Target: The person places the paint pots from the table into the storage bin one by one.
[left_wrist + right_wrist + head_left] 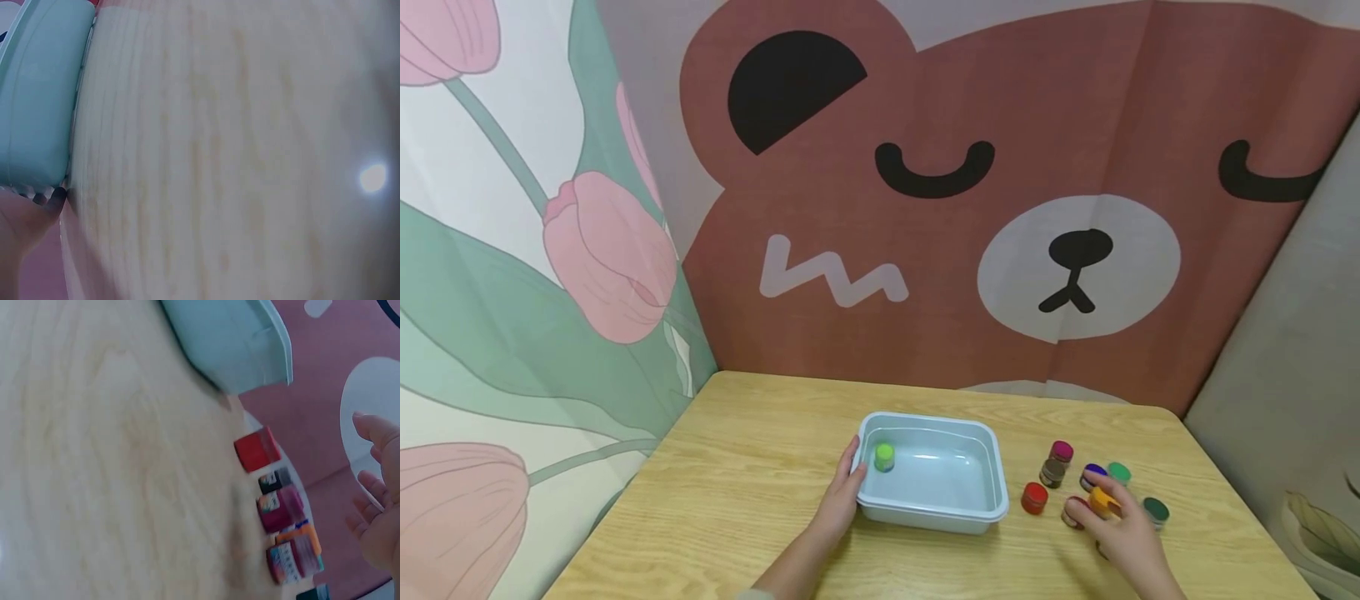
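Observation:
A pale blue plastic tub (925, 518) sits on the table, with a small jar with a light green lid (884, 457) inside at its left. My left hand (841, 492) holds the tub's left side, its thumb by the rim. In the left wrist view, fingertips (57, 197) touch the tub's lower edge. Above a group of small paint jars hovers my right hand (1123, 529), its fingers spread and nothing in its grasp in the right wrist view. Beneath it are an orange jar (1102, 501) and a dark red jar (1073, 512), partly covered by the fingers.
Left of the right hand stands a red jar (1034, 497). Behind are a magenta jar (1062, 452), a dark brown jar (1052, 473), a blue jar (1092, 476) and a green jar (1119, 473). A dark green jar (1156, 511) stands rightmost. Printed cloth (940, 350) hangs behind the table.

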The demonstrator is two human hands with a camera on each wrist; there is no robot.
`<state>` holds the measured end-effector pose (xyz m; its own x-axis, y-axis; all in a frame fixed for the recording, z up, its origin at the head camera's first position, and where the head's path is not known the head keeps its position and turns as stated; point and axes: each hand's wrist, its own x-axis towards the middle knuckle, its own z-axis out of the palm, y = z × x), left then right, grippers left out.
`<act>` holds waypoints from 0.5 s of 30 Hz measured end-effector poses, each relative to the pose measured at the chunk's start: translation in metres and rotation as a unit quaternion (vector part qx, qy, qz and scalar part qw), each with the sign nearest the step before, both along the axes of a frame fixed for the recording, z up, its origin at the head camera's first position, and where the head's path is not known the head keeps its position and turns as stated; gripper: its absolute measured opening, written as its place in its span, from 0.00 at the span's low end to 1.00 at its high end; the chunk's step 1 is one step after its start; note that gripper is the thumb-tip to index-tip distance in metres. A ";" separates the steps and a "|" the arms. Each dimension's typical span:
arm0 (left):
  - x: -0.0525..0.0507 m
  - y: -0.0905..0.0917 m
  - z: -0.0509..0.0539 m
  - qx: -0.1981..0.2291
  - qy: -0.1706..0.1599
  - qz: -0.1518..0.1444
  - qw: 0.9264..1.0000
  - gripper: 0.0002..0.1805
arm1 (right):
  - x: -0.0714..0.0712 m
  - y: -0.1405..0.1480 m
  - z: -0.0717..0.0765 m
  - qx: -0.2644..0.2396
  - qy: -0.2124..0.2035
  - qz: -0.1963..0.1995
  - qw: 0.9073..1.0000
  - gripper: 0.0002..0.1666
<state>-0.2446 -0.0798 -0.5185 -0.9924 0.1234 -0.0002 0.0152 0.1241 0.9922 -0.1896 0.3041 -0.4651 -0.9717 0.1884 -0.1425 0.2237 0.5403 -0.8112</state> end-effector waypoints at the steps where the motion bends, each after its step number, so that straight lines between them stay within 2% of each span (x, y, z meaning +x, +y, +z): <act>1: 0.000 0.000 0.000 0.003 -0.001 0.000 1.000 0.31 | 0.000 0.002 -0.002 0.003 -0.003 0.000 1.000 0.50; 6: 0.000 0.000 0.000 0.000 0.000 0.002 1.000 0.31 | 0.004 0.012 -0.014 -0.003 0.004 -0.005 1.000 0.46; 12: -0.001 0.001 0.000 -0.001 -0.004 0.002 1.000 0.31 | 0.009 0.027 -0.031 -0.001 -0.024 -0.037 0.999 0.56; 15: -0.001 0.000 0.000 0.000 -0.006 0.002 1.000 0.31 | 0.010 0.031 -0.039 -0.014 -0.032 -0.055 0.998 0.57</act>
